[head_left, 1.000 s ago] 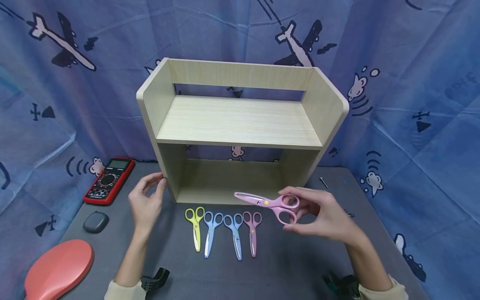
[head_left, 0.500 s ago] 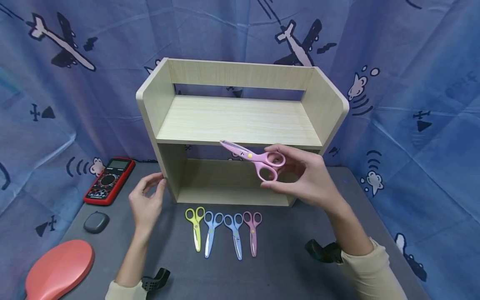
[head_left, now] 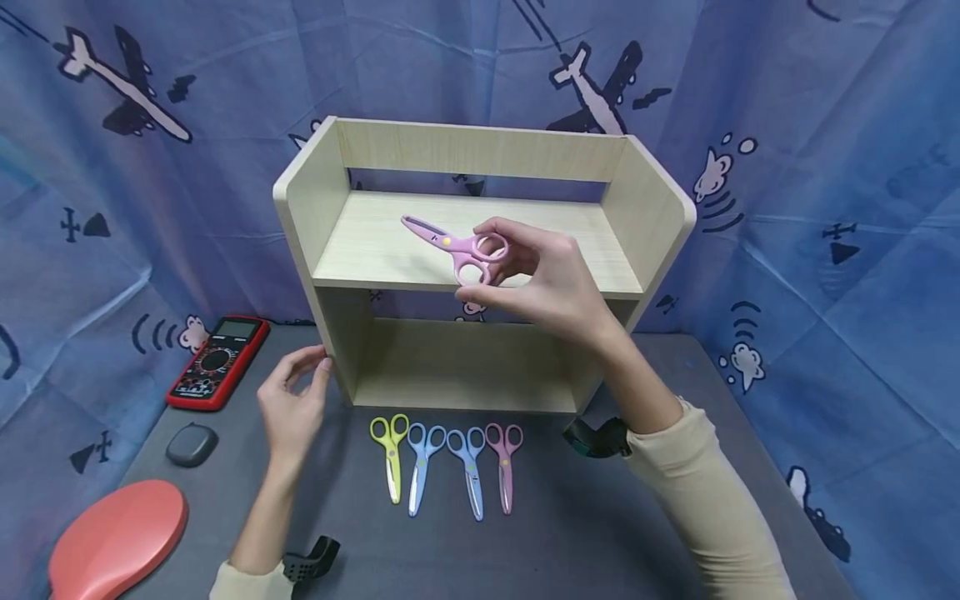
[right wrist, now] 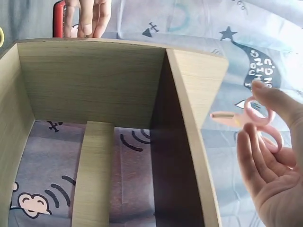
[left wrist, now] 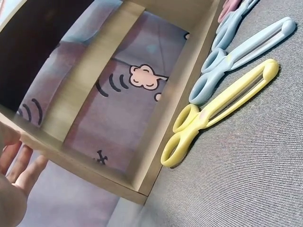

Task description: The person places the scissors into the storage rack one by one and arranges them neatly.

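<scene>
My right hand (head_left: 482,263) pinches a pink pair of scissors (head_left: 450,243) by its handles, blades pointing left, just above the upper board of a light wooden shelf (head_left: 307,200). The right wrist view shows the pink handles (right wrist: 262,119) between the fingers (right wrist: 251,156). My left hand (head_left: 307,372) hangs relaxed and holds nothing, close to the shelf's left wall. On the grey table in front of the shelf lie yellow scissors (head_left: 392,454), two blue scissors (head_left: 422,467) and a mauve pair (head_left: 506,468). In the left wrist view the yellow scissors (left wrist: 218,111) lie beside a blue pair (left wrist: 241,56).
A red multimeter (head_left: 217,360), a dark oval case (head_left: 192,443) and a coral oval object (head_left: 116,537) sit on the table's left side. A screw (head_left: 647,364) lies right of the shelf. Blue cloth with plane drawings hangs behind.
My right hand has carried the pink scissors up and to the left, from table height to above the upper shelf board. The left hand has stayed still.
</scene>
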`<action>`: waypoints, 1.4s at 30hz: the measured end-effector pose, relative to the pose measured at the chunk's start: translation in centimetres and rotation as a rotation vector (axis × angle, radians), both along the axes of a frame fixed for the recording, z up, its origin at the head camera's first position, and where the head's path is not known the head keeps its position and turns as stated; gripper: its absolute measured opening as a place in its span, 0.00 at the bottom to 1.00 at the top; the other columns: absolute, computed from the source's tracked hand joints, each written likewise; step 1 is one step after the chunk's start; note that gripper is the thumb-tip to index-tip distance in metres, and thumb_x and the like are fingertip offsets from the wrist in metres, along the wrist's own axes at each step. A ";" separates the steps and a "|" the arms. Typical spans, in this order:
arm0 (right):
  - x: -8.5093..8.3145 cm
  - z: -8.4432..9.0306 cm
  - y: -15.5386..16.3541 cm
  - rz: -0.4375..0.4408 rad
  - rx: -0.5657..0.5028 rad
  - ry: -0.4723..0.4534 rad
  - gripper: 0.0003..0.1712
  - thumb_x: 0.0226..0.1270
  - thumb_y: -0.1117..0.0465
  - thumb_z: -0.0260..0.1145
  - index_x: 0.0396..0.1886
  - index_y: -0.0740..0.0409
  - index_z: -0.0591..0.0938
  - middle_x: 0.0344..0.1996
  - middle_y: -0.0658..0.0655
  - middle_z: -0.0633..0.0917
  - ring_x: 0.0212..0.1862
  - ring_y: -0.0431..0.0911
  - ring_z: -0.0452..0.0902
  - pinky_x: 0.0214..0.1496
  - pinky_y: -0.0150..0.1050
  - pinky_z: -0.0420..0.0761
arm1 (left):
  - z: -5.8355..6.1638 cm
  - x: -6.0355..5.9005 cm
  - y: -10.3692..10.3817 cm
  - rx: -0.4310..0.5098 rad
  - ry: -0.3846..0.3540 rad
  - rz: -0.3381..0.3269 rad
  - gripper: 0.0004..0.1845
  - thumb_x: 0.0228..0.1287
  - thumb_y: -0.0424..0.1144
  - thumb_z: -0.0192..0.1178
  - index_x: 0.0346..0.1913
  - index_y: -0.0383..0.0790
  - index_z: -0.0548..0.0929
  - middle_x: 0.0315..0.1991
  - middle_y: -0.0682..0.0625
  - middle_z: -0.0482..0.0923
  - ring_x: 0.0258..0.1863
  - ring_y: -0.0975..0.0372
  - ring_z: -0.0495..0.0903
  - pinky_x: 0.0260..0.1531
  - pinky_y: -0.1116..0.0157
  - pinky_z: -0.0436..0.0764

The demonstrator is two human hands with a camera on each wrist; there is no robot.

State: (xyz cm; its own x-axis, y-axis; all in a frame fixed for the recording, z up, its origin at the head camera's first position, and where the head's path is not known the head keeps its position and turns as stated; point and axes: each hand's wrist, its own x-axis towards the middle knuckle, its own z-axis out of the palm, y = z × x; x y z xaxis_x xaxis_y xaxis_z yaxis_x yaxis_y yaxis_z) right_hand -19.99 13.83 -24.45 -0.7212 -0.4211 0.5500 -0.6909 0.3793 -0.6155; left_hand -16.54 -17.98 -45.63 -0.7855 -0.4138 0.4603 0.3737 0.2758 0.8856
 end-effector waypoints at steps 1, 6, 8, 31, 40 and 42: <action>-0.4 0.1 -0.4 0.000 0.004 -0.001 0.35 0.53 0.63 0.89 0.61 0.62 0.85 0.40 0.59 0.90 0.35 0.44 0.89 0.46 0.35 0.93 | 0.0 0.0 0.0 0.006 0.003 -0.003 0.11 0.72 0.26 0.69 0.54 0.29 0.89 0.50 0.36 0.90 0.46 0.76 0.88 0.47 0.81 0.86; -2.1 0.3 -2.7 -0.022 0.042 -0.009 0.33 0.53 0.59 0.90 0.57 0.60 0.86 0.42 0.58 0.90 0.36 0.45 0.91 0.45 0.35 0.93 | -0.1 0.0 0.0 0.022 0.014 -0.011 0.11 0.72 0.26 0.69 0.54 0.29 0.89 0.49 0.36 0.90 0.46 0.76 0.88 0.47 0.81 0.86; -2.6 0.3 -3.7 -0.035 0.066 -0.016 0.32 0.53 0.57 0.90 0.56 0.60 0.87 0.42 0.58 0.90 0.37 0.46 0.92 0.44 0.35 0.93 | 0.0 0.0 0.1 0.024 0.017 -0.012 0.11 0.72 0.25 0.69 0.54 0.28 0.89 0.49 0.36 0.90 0.46 0.76 0.88 0.47 0.81 0.86; -5.5 -0.6 -9.4 -0.209 0.280 -0.042 0.37 0.59 0.44 0.86 0.61 0.63 0.87 0.43 0.58 0.93 0.43 0.46 0.87 0.45 0.37 0.85 | 0.1 0.0 0.3 0.030 0.019 -0.011 0.12 0.71 0.23 0.68 0.54 0.26 0.88 0.49 0.35 0.89 0.46 0.77 0.88 0.48 0.80 0.86; -5.4 -0.3 -9.2 -0.143 0.349 -0.115 0.37 0.67 0.46 0.79 0.67 0.64 0.83 0.46 0.59 0.90 0.42 0.45 0.80 0.42 0.34 0.78 | -0.1 0.0 0.3 0.035 0.023 -0.009 0.12 0.71 0.23 0.68 0.54 0.27 0.88 0.48 0.43 0.89 0.45 0.76 0.88 0.47 0.80 0.87; -5.4 -0.3 -9.1 -0.131 0.346 -0.119 0.33 0.68 0.47 0.78 0.65 0.63 0.84 0.45 0.58 0.89 0.43 0.45 0.80 0.42 0.34 0.77 | 0.0 -0.1 0.3 0.043 0.026 -0.010 0.11 0.70 0.23 0.68 0.54 0.26 0.88 0.47 0.44 0.89 0.45 0.76 0.89 0.47 0.80 0.87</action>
